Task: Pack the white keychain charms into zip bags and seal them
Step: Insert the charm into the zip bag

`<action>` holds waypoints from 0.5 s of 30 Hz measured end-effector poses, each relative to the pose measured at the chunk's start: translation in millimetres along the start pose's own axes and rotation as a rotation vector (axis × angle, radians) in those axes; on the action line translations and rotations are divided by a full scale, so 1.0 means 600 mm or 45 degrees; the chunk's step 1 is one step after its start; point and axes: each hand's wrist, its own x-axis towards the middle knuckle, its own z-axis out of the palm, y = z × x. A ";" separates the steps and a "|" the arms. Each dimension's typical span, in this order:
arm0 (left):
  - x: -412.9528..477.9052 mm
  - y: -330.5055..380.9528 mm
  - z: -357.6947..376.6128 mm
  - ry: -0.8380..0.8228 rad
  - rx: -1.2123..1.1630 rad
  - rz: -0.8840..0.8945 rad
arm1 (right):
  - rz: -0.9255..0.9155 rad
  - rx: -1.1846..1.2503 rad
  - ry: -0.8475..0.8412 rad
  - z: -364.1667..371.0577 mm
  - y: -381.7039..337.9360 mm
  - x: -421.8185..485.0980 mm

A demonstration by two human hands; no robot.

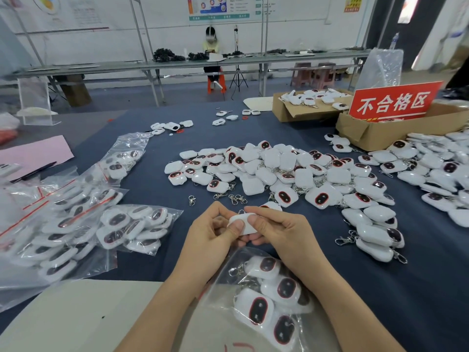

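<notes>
Currently both hands meet over the near counter (152,179) edge. Left hand (213,235) and right hand (281,232) pinch one white keychain charm (245,223) between thumbs and curled fingers, its plain back up. It is held just above a zip bag (224,283) with several charms inside; the bag's mouth is not clearly seen. Loose charm pile (291,174) lies beyond, filled bags (101,224) to the left.

Likely step: check, then load. Find the bag mouth first and hold it wide. Tuck the clasp in so it cannot snag the zip track, slide the charm flat beside the others, then press the seal end to end.
</notes>
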 end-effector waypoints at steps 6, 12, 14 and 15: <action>0.001 0.003 0.004 -0.038 -0.117 0.013 | -0.032 0.046 0.009 -0.003 -0.004 0.001; 0.005 0.004 -0.005 -0.061 -0.052 -0.002 | 0.051 0.120 -0.049 -0.010 -0.007 0.000; 0.005 0.001 -0.007 -0.066 0.031 0.017 | 0.042 0.119 -0.026 -0.011 -0.006 0.001; 0.006 0.000 -0.008 -0.066 0.038 0.025 | 0.032 0.117 -0.015 -0.011 -0.006 0.002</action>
